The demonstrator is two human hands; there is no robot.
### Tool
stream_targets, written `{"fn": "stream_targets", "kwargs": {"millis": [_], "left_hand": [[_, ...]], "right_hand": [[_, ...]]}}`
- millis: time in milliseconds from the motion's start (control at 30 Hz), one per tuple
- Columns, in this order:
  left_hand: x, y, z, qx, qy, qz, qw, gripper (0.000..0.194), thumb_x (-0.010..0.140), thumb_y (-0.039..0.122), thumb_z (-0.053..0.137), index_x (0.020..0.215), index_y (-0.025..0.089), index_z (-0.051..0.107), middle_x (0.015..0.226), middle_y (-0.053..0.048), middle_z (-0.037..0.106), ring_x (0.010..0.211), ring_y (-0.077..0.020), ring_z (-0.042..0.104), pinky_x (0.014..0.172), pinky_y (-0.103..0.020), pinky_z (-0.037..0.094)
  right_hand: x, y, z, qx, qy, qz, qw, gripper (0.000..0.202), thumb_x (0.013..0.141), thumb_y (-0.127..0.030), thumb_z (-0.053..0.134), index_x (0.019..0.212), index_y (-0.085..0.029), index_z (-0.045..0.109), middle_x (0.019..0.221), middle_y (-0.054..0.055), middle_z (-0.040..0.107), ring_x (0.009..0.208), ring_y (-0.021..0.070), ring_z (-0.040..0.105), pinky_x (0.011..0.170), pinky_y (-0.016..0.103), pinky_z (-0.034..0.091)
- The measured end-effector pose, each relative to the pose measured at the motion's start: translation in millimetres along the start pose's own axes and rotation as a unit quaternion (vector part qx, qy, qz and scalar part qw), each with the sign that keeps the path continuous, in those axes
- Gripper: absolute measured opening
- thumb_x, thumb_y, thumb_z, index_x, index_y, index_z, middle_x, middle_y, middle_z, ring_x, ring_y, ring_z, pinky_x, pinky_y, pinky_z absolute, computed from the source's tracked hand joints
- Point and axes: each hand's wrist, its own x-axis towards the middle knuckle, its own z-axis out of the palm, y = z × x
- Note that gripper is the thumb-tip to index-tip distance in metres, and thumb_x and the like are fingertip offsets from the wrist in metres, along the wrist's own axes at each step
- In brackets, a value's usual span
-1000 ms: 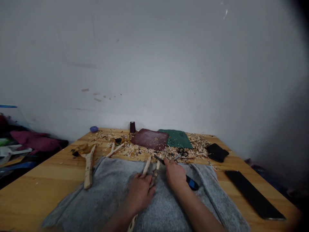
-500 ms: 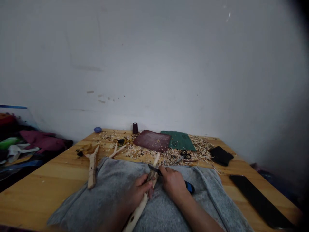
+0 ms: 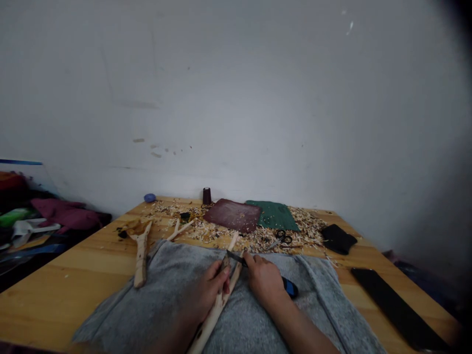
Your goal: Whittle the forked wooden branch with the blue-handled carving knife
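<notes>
A forked wooden branch [image 3: 209,325], mostly stripped pale with some dark bark near one prong, lies slantwise over the grey cloth [image 3: 162,285]. My left hand [image 3: 214,285] is closed around it near the fork. My right hand [image 3: 266,278] grips a knife [image 3: 290,287] with a black and blue handle, whose end sticks out past the palm. Its dark blade points left and meets the branch just ahead of my left fingers; whether it is cutting in I cannot tell.
A peeled forked branch [image 3: 140,255] lies left, a thinner one [image 3: 180,229] behind the cloth. Wood shavings [image 3: 308,228] cover the table's back, around maroon [image 3: 232,215] and green sheets [image 3: 277,215] and scissors [image 3: 283,237]. A thread spool [image 3: 207,195] stands behind; a black slab [image 3: 398,307] lies right.
My left hand has shifted slightly left and turned the branch, so its tip is further left and both prongs show. My right hand with the knife has hardly moved.
</notes>
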Motion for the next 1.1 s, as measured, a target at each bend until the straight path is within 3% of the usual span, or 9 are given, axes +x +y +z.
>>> {"fn": "stream_targets", "kwargs": {"millis": [200, 467, 667, 800, 933, 1100], "left_hand": [[-8.3, 14.5, -2.1, -0.067, -0.022, 0.006, 0.998, 0.029, 0.088, 0.051, 0.030, 0.080, 0.025, 0.042, 0.057, 0.005, 0.045, 0.053, -0.0124, 0.047, 0.054, -0.026, 0.038], [-6.0, -1.9, -2.5, -0.107, -0.067, 0.015, 0.992, 0.032, 0.087, 0.053, 0.038, 0.076, 0.023, 0.044, 0.055, 0.006, 0.049, 0.049, -0.0110, 0.042, 0.053, -0.026, 0.033], [-10.1, 5.8, -3.6, -0.126, -0.084, 0.009, 0.988, 0.035, 0.086, 0.055, 0.040, 0.073, 0.023, 0.045, 0.054, 0.005, 0.050, 0.047, -0.0118, 0.039, 0.052, -0.027, 0.030], [-10.9, 7.1, -0.8, -0.132, -0.103, -0.024, 0.986, 0.033, 0.084, 0.054, 0.045, 0.070, 0.023, 0.045, 0.051, 0.005, 0.049, 0.044, -0.0115, 0.040, 0.049, -0.026, 0.028], [-6.8, 3.1, 3.9, -0.168, -0.076, -0.052, 0.981, 0.030, 0.079, 0.051, 0.053, 0.072, 0.024, 0.042, 0.045, 0.007, 0.045, 0.038, -0.0093, 0.036, 0.044, -0.024, 0.024], [-2.5, 6.1, 3.2, -0.301, -0.046, -0.076, 0.949, 0.027, 0.077, 0.040, 0.058, 0.069, 0.023, 0.039, 0.046, 0.009, 0.040, 0.038, -0.0069, 0.038, 0.042, -0.022, 0.021]], "right_hand": [[0.8, -1.3, 0.5, -0.014, -0.013, 0.009, 1.000, 0.037, 0.087, -0.011, 0.038, 0.120, -0.023, 0.049, 0.093, 0.009, 0.064, 0.083, 0.0202, 0.064, 0.066, 0.025, 0.043], [3.9, -2.3, 5.0, -0.023, -0.015, 0.013, 1.000, 0.038, 0.087, -0.010, 0.036, 0.120, -0.022, 0.050, 0.094, 0.010, 0.064, 0.083, 0.0222, 0.064, 0.066, 0.029, 0.047], [6.6, -5.8, 7.0, -0.038, -0.005, 0.042, 0.998, 0.040, 0.088, -0.010, 0.036, 0.124, -0.023, 0.048, 0.093, 0.010, 0.064, 0.083, 0.0207, 0.064, 0.068, 0.028, 0.047], [14.9, 5.3, 4.9, -0.032, 0.008, 0.081, 0.996, 0.041, 0.088, -0.008, 0.033, 0.123, -0.021, 0.047, 0.097, 0.012, 0.063, 0.084, 0.0220, 0.065, 0.066, 0.030, 0.047], [18.4, 23.7, -1.2, -0.003, -0.018, 0.121, 0.993, 0.038, 0.088, -0.011, 0.033, 0.122, -0.022, 0.048, 0.100, 0.012, 0.064, 0.081, 0.0209, 0.066, 0.063, 0.028, 0.045], [7.3, 18.3, -5.6, 0.033, -0.007, 0.040, 0.999, 0.040, 0.087, -0.015, 0.039, 0.124, -0.025, 0.047, 0.099, 0.009, 0.066, 0.084, 0.0200, 0.065, 0.065, 0.026, 0.042]]}}
